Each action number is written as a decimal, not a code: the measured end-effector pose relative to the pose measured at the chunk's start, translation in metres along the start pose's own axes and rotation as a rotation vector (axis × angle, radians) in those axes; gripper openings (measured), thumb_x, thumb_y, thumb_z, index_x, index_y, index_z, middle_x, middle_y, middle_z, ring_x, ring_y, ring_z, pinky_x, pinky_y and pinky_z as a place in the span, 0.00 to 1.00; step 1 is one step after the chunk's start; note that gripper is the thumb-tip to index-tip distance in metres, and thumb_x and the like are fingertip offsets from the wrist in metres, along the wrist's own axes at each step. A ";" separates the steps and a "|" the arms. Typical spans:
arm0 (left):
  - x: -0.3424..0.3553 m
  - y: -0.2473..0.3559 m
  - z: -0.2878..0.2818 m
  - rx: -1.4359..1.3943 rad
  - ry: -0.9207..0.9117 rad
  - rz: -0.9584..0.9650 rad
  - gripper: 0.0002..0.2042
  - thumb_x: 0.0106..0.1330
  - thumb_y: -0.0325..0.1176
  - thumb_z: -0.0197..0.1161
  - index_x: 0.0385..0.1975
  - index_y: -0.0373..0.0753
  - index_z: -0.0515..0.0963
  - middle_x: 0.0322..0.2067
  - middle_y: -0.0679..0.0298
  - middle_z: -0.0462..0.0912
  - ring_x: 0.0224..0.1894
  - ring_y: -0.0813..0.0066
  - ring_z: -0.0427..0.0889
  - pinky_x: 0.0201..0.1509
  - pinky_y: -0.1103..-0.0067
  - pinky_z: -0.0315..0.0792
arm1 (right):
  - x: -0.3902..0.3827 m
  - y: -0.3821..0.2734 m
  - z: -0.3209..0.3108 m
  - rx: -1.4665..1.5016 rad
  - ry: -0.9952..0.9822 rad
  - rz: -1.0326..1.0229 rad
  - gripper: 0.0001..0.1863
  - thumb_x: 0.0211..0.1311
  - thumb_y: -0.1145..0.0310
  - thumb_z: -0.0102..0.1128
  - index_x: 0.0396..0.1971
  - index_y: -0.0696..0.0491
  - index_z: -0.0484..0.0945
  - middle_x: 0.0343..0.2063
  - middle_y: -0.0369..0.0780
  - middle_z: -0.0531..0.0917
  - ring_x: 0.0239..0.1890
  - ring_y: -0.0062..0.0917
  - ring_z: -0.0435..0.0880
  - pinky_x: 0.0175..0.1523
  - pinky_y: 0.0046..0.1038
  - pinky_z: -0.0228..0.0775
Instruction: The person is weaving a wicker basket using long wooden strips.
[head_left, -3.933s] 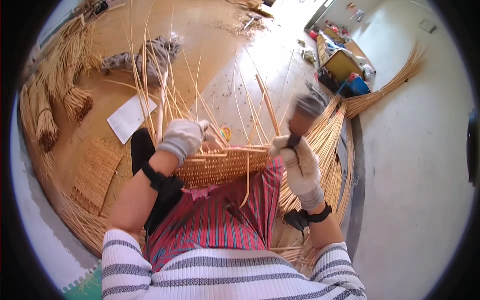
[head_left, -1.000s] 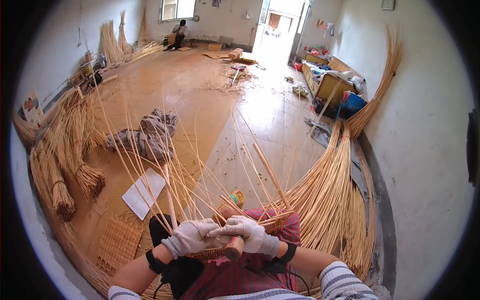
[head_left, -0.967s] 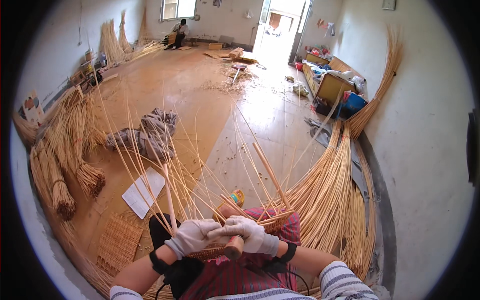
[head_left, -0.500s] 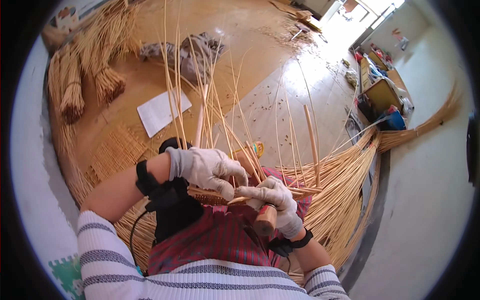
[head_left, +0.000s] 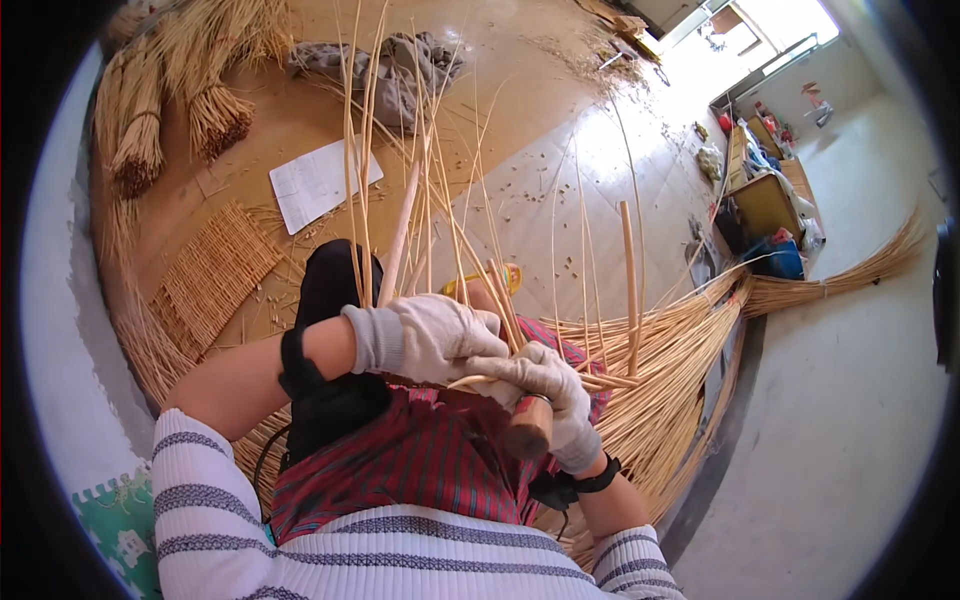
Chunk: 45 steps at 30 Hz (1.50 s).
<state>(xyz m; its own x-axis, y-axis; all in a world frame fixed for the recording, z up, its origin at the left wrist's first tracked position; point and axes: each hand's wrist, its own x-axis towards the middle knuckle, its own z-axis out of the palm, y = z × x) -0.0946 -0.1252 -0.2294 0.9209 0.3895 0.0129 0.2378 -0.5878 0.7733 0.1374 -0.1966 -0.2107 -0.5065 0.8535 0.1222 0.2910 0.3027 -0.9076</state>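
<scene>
My left hand [head_left: 440, 338], in a pale knitted glove, is closed on the woven basket's rim and rods at my lap, its fingertips beside those of the other hand. My gloved right hand [head_left: 550, 395] grips a short wooden-handled tool [head_left: 530, 430], handle end toward me, while its index finger lies along the rim rods [head_left: 610, 382]. The tool's far end is hidden in the glove. Long thin wicker stakes [head_left: 360, 200] and a thicker pale rod [head_left: 630, 290] rise from the basket. A red striped cloth [head_left: 400, 470] covers my lap beneath it.
Bundled rods lie at left [head_left: 140, 140] and right [head_left: 660, 400]. A woven mat [head_left: 210, 280], a paper sheet [head_left: 320, 180] and grey cloth [head_left: 400, 80] lie on the floor. A cluttered wooden bench [head_left: 765, 200] lines the right wall, below a bright doorway.
The view tipped down from the room toward my lap. Earlier my right hand held the tool raised; now it is down at the rim. My left fingers have moved slightly closer to my right.
</scene>
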 end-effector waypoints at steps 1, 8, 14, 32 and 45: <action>-0.002 -0.006 -0.002 -0.092 0.011 0.019 0.19 0.70 0.48 0.65 0.54 0.45 0.77 0.46 0.56 0.81 0.48 0.54 0.83 0.52 0.68 0.76 | -0.001 0.000 0.002 0.009 0.007 0.008 0.27 0.47 0.69 0.75 0.53 0.48 0.87 0.27 0.34 0.76 0.34 0.27 0.76 0.43 0.28 0.67; 0.000 -0.029 -0.030 -0.295 -0.203 0.072 0.26 0.70 0.53 0.64 0.56 0.38 0.76 0.45 0.57 0.83 0.51 0.63 0.82 0.54 0.70 0.75 | 0.002 0.000 -0.002 0.076 0.083 0.049 0.23 0.56 0.73 0.72 0.54 0.49 0.86 0.27 0.33 0.76 0.33 0.25 0.74 0.42 0.27 0.66; 0.002 -0.037 -0.031 -0.530 -0.263 0.003 0.29 0.66 0.55 0.68 0.56 0.37 0.76 0.44 0.64 0.81 0.48 0.76 0.79 0.52 0.75 0.75 | 0.001 0.004 -0.005 0.130 0.042 0.085 0.23 0.55 0.72 0.72 0.54 0.50 0.86 0.27 0.34 0.76 0.32 0.25 0.74 0.42 0.27 0.66; -0.001 0.020 0.014 0.004 0.372 -0.109 0.18 0.59 0.41 0.73 0.48 0.47 0.80 0.36 0.60 0.81 0.40 0.57 0.84 0.50 0.63 0.75 | 0.011 -0.002 -0.005 -0.342 0.167 -0.162 0.16 0.47 0.71 0.75 0.39 0.50 0.86 0.25 0.34 0.77 0.29 0.29 0.76 0.42 0.31 0.68; -0.020 0.031 0.031 0.342 0.614 -0.257 0.18 0.52 0.46 0.76 0.37 0.46 0.78 0.27 0.67 0.81 0.36 0.64 0.84 0.58 0.65 0.72 | 0.017 0.011 0.000 -0.584 0.077 -0.186 0.15 0.54 0.65 0.71 0.43 0.48 0.86 0.23 0.35 0.75 0.26 0.31 0.75 0.37 0.34 0.67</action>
<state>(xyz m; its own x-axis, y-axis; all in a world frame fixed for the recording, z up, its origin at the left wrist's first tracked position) -0.0962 -0.1737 -0.2252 0.5089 0.8113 0.2878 0.5974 -0.5736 0.5605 0.1321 -0.1782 -0.2187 -0.5377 0.7857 0.3058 0.6109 0.6130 -0.5009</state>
